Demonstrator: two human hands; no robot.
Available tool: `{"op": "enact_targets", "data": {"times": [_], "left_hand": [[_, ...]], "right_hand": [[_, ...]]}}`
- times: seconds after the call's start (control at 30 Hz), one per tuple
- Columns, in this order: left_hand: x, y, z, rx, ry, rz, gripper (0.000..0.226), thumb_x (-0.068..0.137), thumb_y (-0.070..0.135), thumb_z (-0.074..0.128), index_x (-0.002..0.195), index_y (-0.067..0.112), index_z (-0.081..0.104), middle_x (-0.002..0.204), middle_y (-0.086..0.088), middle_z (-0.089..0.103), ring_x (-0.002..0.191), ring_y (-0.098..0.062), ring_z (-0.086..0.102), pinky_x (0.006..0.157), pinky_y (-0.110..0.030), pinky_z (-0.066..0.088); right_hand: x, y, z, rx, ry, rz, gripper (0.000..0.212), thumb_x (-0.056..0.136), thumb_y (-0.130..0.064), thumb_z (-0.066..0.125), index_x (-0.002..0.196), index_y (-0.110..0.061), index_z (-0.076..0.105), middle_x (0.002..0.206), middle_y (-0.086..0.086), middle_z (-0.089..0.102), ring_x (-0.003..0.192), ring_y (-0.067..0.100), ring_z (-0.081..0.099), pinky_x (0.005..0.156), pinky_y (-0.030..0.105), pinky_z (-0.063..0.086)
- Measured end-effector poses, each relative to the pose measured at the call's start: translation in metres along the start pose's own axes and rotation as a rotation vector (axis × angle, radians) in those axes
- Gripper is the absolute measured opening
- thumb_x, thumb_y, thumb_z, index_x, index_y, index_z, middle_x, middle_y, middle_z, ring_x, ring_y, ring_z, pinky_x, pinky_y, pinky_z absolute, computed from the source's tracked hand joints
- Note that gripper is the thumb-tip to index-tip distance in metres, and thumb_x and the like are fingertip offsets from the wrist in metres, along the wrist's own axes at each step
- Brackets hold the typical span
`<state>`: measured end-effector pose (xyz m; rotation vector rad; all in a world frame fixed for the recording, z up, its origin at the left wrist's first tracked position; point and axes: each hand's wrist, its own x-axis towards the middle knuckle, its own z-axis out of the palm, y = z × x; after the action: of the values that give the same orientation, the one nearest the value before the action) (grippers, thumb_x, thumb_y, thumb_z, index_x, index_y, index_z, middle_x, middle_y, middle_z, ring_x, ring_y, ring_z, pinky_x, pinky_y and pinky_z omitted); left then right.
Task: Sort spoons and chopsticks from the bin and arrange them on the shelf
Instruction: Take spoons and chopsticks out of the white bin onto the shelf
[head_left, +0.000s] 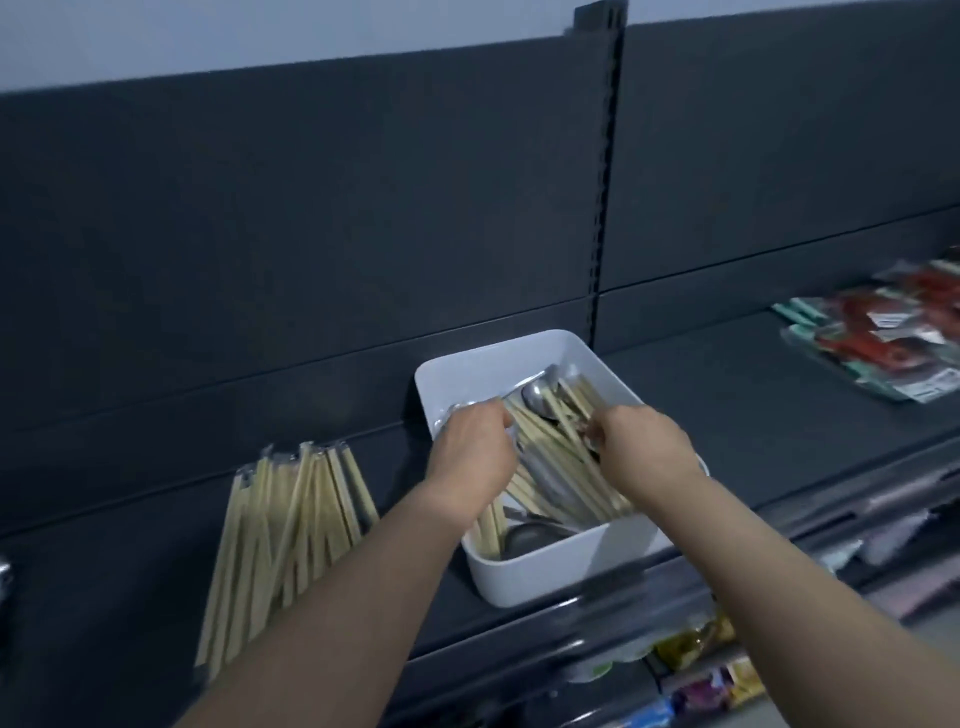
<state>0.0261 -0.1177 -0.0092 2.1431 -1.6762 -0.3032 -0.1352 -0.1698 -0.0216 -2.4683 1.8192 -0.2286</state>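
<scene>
**Both hands in the bin, mid-sort**

Chopsticks (550, 447) and spoons (540, 395) lie tangled in the white bin (561, 577) on the shelf (753, 415). Your left hand (470, 452) curls round a bunch of chopsticks, likely to lift them together. Your right hand (644, 447) has curled fingers; what it grips I cannot tell. The sorted pile (291, 535) fans out left of the bin, apart from it. Packets (883, 338) lie far right

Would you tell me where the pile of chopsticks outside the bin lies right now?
In the head view, the chopstick pile lies fanned on the dark shelf at lower left, just left of the white bin.
</scene>
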Motion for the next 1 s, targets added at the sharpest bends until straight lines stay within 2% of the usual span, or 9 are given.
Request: {"op": "enact_targets", "data": {"times": [0.1, 0.23, 0.3, 0.4, 0.5, 0.6, 0.67, 0.9, 1.0], "left_hand": [[0.02, 0.009, 0.018, 0.069, -0.107, -0.115, 0.024, 0.085, 0.001, 0.045, 0.074, 0.018, 0.056, 0.089, -0.005, 0.059, 0.09, -0.027, 0.058, 0.075, -0.032, 0.047], [0.034, 0.002, 0.029, 0.121, -0.129, -0.263, 0.017, 0.081, 0.001, 0.047, 0.078, 0.009, 0.062, 0.09, -0.01, 0.062, 0.093, -0.028, 0.058, 0.079, -0.031, 0.045], [0.035, -0.005, 0.027, 0.165, -0.094, -0.318, 0.016, 0.076, -0.001, 0.047, 0.077, 0.004, 0.061, 0.084, -0.016, 0.061, 0.088, -0.031, 0.06, 0.069, -0.031, 0.042], [0.037, -0.003, 0.022, 0.198, -0.103, -0.387, 0.026, 0.078, -0.001, 0.049, 0.097, 0.005, 0.066, 0.101, -0.014, 0.067, 0.092, -0.028, 0.063, 0.065, -0.028, 0.042], [0.037, 0.006, 0.028, 0.312, -0.191, -0.422, 0.056, 0.086, 0.001, 0.052, 0.14, -0.001, 0.039, 0.134, -0.015, 0.051, 0.118, -0.03, 0.055, 0.084, -0.033, 0.046], [0.035, 0.013, 0.036, 0.413, -0.261, -0.412, 0.065, 0.089, 0.004, 0.054, 0.149, 0.004, 0.027, 0.148, -0.014, 0.035, 0.121, -0.031, 0.053, 0.09, -0.036, 0.046], [0.034, 0.015, 0.039, 0.409, -0.264, -0.426, 0.064, 0.089, 0.003, 0.054, 0.148, 0.005, 0.028, 0.151, -0.013, 0.034, 0.119, -0.03, 0.055, 0.088, -0.035, 0.045], [0.036, 0.007, 0.032, 0.106, 0.167, -0.371, 0.012, 0.09, 0.016, 0.05, 0.096, 0.011, 0.06, 0.097, -0.006, 0.064, 0.082, -0.026, 0.057, 0.063, -0.029, 0.039], [0.037, -0.004, 0.008, -0.238, 0.38, -0.396, 0.014, 0.089, 0.022, 0.057, 0.097, 0.011, 0.061, 0.083, -0.006, 0.066, 0.076, -0.027, 0.063, 0.067, -0.035, 0.053]], "right_hand": [[0.031, 0.018, 0.005, 0.014, -0.096, -0.039, 0.029, 0.084, -0.002, 0.052, 0.104, -0.016, 0.069, 0.105, 0.008, 0.066, 0.093, 0.03, 0.064, 0.071, 0.03, 0.047], [0.061, 0.015, 0.018, 0.035, -0.203, -0.13, 0.023, 0.086, -0.004, 0.05, 0.104, -0.009, 0.064, 0.108, 0.009, 0.065, 0.098, 0.029, 0.063, 0.071, 0.029, 0.045], [0.064, 0.009, 0.026, 0.016, -0.217, -0.164, 0.022, 0.087, -0.006, 0.052, 0.106, -0.009, 0.063, 0.11, 0.009, 0.065, 0.1, 0.028, 0.063, 0.072, 0.029, 0.046], [0.065, 0.006, 0.032, 0.007, -0.228, -0.183, 0.029, 0.09, -0.001, 0.046, 0.114, -0.007, 0.061, 0.117, 0.011, 0.063, 0.108, 0.03, 0.061, 0.084, 0.034, 0.05], [0.065, 0.008, 0.032, 0.088, -0.228, -0.154, 0.025, 0.086, 0.0, 0.047, 0.103, -0.009, 0.063, 0.109, 0.011, 0.065, 0.102, 0.031, 0.063, 0.076, 0.032, 0.049], [0.066, 0.011, 0.033, 0.195, -0.196, -0.145, 0.013, 0.081, -0.003, 0.052, 0.087, -0.012, 0.061, 0.096, 0.009, 0.067, 0.085, 0.029, 0.062, 0.063, 0.026, 0.041], [0.067, 0.011, 0.036, 0.258, -0.194, -0.158, 0.016, 0.081, -0.007, 0.054, 0.093, -0.012, 0.063, 0.096, 0.008, 0.066, 0.087, 0.029, 0.062, 0.064, 0.026, 0.041], [0.066, 0.005, 0.018, 0.448, -0.085, -0.204, 0.025, 0.082, -0.014, 0.053, 0.104, -0.014, 0.065, 0.092, 0.008, 0.067, 0.095, 0.03, 0.062, 0.064, 0.027, 0.038], [0.069, -0.019, -0.003, 0.5, -0.031, -0.27, 0.024, 0.082, -0.015, 0.053, 0.103, -0.012, 0.065, 0.086, 0.008, 0.068, 0.094, 0.031, 0.061, 0.063, 0.029, 0.039]]}}
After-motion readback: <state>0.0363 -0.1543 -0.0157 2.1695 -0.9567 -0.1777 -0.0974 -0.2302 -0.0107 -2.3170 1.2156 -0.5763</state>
